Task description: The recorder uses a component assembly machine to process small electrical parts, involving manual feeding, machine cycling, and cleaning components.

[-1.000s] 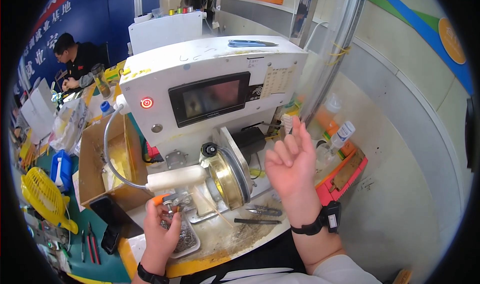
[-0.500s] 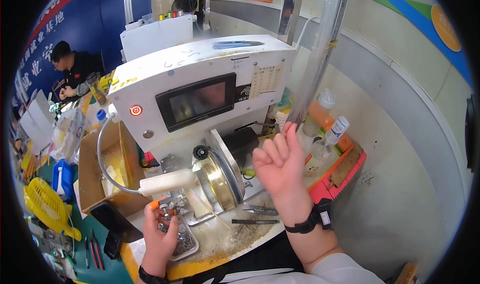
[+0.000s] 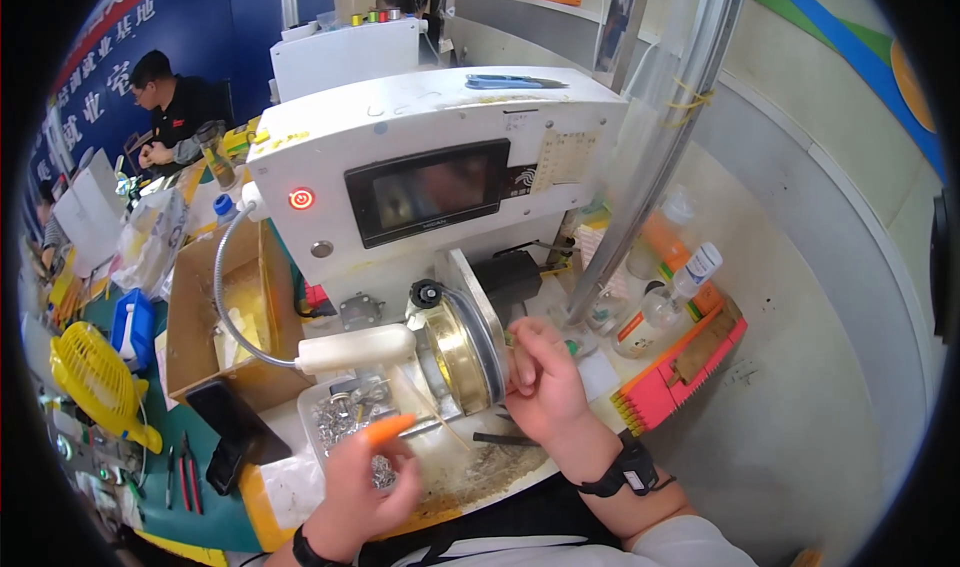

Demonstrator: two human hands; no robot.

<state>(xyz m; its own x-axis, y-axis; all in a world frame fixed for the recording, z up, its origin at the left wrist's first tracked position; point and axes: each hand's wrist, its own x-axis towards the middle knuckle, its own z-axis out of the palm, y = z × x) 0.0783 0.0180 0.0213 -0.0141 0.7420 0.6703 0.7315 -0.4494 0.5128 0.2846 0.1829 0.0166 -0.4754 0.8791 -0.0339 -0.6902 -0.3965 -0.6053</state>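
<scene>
My left hand is at the front edge of the worktop, beside a clear plastic tray of small metal parts. Its index finger wears an orange finger cover and points right; the thumb stands apart, and no held thing shows. My right hand is curled closed just right of the brass-coloured wheel on the white machine. Whatever its fingertips hold, if anything, is hidden. A white cylindrical handle on a metal hose lies left of the wheel, with a thin wooden stick below.
A cardboard box, a dark phone and a yellow fan stand left. Bottles and a pink-red box are at right. A black pen lies in front. A co-worker sits far left.
My right hand has come down and left to the wheel's side. My left hand has moved right and toward me, off the tray's metal parts. The whole view has shifted a little.
</scene>
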